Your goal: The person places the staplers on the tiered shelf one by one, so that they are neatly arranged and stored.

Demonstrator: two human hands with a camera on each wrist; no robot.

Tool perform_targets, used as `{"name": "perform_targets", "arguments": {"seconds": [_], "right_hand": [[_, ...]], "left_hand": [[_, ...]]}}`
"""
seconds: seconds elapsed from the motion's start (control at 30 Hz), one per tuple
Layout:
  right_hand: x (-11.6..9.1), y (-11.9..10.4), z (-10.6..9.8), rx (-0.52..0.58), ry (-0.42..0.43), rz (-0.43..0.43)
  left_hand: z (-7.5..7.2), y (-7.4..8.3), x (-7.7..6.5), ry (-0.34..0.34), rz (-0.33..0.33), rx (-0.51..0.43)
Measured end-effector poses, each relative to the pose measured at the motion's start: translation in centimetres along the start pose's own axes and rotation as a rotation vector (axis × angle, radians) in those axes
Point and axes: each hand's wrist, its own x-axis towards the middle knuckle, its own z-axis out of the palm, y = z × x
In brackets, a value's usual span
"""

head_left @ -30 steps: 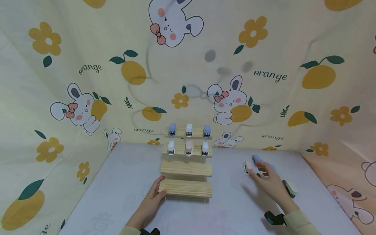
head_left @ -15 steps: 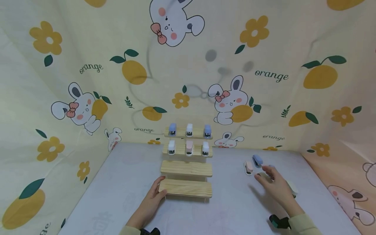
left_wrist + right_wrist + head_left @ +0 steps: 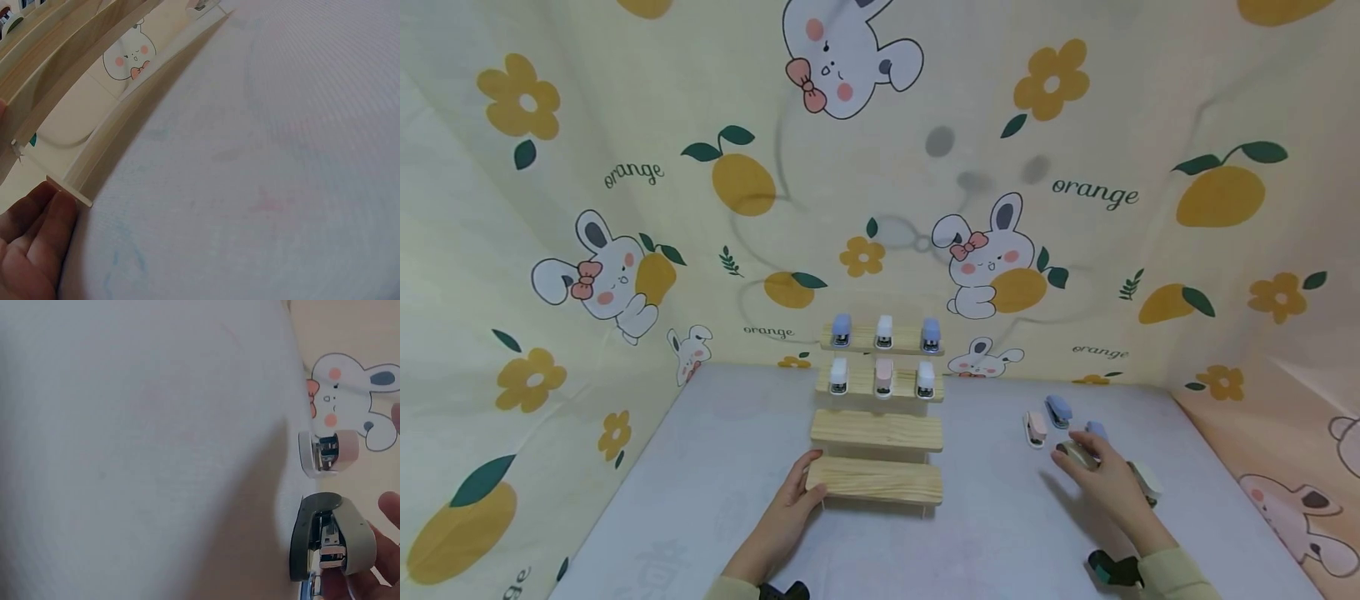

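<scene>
In the head view, my left hand (image 3: 795, 500) holds the left end of the lowest board of a wooden tiered stand (image 3: 874, 483). The left wrist view shows its fingers (image 3: 47, 237) at the board's end. To the right, my right hand (image 3: 1105, 479) hovers over a grey-green mini stapler (image 3: 1078, 455), thumb and fingers spread around it. Seen from the right wrist, this grey-green stapler (image 3: 359, 540) stands on its dark base, with fingertips (image 3: 389, 505) behind and above it. A pink stapler (image 3: 1035, 428) and a blue stapler (image 3: 1059, 411) stand close by.
Upper tiers of the stand bear several mini staplers, including a pink one (image 3: 883, 377) and a blue one (image 3: 842, 330). Another blue stapler (image 3: 1096, 429) is behind my right hand; a pale green one (image 3: 1144, 482) lies to its right. A patterned cloth (image 3: 880, 167) hangs behind the table.
My right hand has moved right and toward me, from beside the pink stapler to over the grey-green one. The left hand stays on the stand.
</scene>
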Motion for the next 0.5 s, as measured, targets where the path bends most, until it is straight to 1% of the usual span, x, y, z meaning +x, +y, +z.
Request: {"name": "perform_targets", "arguments": {"seconds": [0.1,0.27,0.4,0.5], "right_hand": [[0.03,0.05,-0.13,-0.017,-0.04,0.02],[0.18,0.37,-0.13,-0.046,-0.083,-0.009],[0.2,0.82,0.06,-0.069,-0.103,-0.008],[0.13,0.98,0.1,-0.069,-0.099,-0.001]], "left_hand": [[0.01,0.0,-0.06,-0.006,0.011,-0.011],[-0.08,-0.04,-0.21,-0.01,0.036,-0.019],[-0.08,-0.21,-0.08,-0.012,0.034,-0.027],[-0.06,-0.34,0.05,-0.016,0.027,-0.042]]}}
